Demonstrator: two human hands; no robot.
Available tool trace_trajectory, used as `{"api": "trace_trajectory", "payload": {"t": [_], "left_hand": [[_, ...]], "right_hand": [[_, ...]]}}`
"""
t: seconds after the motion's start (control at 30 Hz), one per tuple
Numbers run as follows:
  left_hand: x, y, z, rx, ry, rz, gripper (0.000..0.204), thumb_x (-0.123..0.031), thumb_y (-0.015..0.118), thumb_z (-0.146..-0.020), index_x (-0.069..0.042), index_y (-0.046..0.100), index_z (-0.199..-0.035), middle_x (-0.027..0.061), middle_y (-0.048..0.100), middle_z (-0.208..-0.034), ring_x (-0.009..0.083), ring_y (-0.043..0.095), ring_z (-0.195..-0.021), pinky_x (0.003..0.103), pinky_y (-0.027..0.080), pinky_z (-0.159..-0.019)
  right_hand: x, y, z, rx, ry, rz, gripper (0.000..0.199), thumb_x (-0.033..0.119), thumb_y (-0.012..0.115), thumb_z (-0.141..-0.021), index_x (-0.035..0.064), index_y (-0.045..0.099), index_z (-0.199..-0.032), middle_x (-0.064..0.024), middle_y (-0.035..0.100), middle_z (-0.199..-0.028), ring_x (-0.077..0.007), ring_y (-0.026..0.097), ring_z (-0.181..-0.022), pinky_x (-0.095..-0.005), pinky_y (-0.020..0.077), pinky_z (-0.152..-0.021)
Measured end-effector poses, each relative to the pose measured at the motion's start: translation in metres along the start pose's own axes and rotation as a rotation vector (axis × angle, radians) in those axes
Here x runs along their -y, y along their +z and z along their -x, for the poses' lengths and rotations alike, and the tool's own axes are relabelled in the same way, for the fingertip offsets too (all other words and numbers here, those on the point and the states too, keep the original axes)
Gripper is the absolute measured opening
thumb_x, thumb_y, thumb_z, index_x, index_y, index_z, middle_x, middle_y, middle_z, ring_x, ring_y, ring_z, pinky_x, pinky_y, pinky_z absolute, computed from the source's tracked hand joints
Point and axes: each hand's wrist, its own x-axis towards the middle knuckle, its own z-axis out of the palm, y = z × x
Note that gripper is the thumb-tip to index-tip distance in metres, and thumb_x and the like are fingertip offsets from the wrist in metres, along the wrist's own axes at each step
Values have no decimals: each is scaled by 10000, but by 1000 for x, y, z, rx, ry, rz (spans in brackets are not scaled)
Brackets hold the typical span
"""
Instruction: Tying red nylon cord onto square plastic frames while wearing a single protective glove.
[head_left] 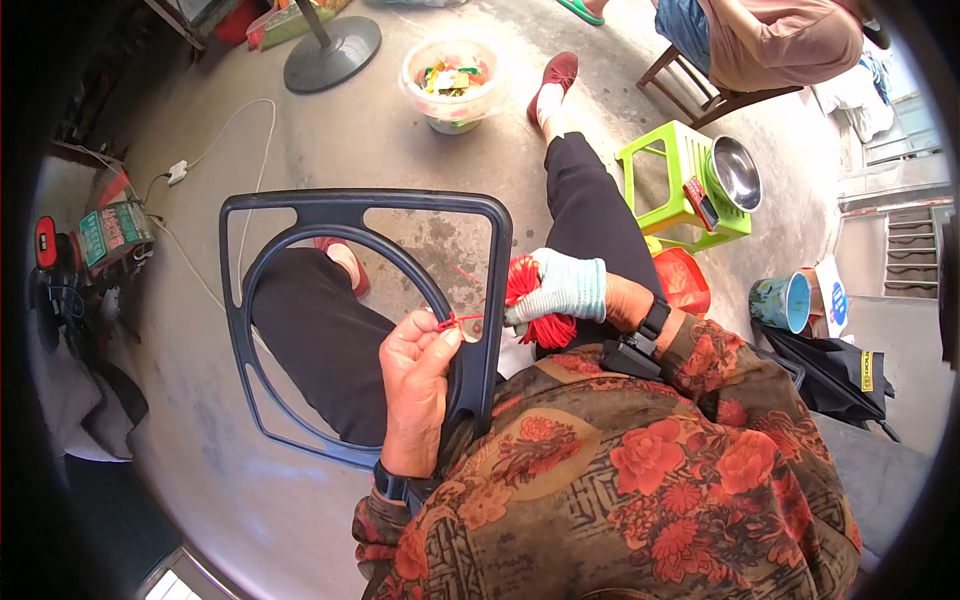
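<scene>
The dark plastic frame (400, 198), squarish outside with a round inner ring (402, 262), sits across the person's lap, its lower right corner close against the flowered jacket (640, 470). The bare left hand (412, 365) is at the ring's right side, its grip narrowed to a pinch: thumb and fingertips press on the red cord (470, 318) where it meets the plastic. The right hand (568, 284), in a pale knitted glove, has its grip curled around the red cord bundle (549, 330) just beyond the frame's right edge; a short length of cord runs between the hands.

The work looks barely begun. A small red wrap or knot seems to be in place at the left fingertips, though the fingers partly hide it, so whether it is fastened cannot be told. The rest of the visible ring and outer bars are bare, and much cord remains in the bundle.
</scene>
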Motion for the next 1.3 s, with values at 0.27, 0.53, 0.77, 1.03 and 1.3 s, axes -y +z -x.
{"api": "trace_trajectory", "payload": {"t": [0.27,0.53,0.77,1.03,1.3], "left_hand": [[-2,3,-4,-24,-38,138,124,-90,501,-914,5,562,-864,84,623,-831,143,601,-724,275,504,-686],[2,-1,0,-33,-45,122,95,-69,535,-906,-11,565,-837,62,612,-800,114,591,-694,237,498,-656],[4,-2,-3,-43,-42,81,82,-65,544,-905,-7,571,-854,65,614,-804,110,589,-689,233,496,-644],[2,6,-10,15,-10,-160,83,-53,544,-887,9,571,-839,95,609,-816,150,573,-762,276,447,-738],[14,3,-3,20,-118,-125,118,-109,568,-863,-4,580,-811,68,596,-787,146,550,-745,273,422,-724]], "right_hand": [[9,11,-25,-84,-179,-344,236,96,771,-711,31,598,-859,-38,633,-797,-120,605,-708,-282,512,-652],[-1,-2,-9,-101,-51,-335,136,128,677,-746,15,601,-741,-55,593,-631,-131,570,-585,-270,472,-591],[-10,-9,-3,-212,-1,-165,166,164,645,-783,29,589,-704,-49,567,-578,-124,530,-499,-259,445,-529],[-2,-19,-3,-657,-366,702,251,303,639,-793,110,643,-954,-102,623,-931,-253,623,-812,-355,504,-731],[-41,-1,-124,-205,-493,-651,260,170,687,-808,71,615,-1037,-47,649,-924,-126,608,-837,-248,482,-745]]}}
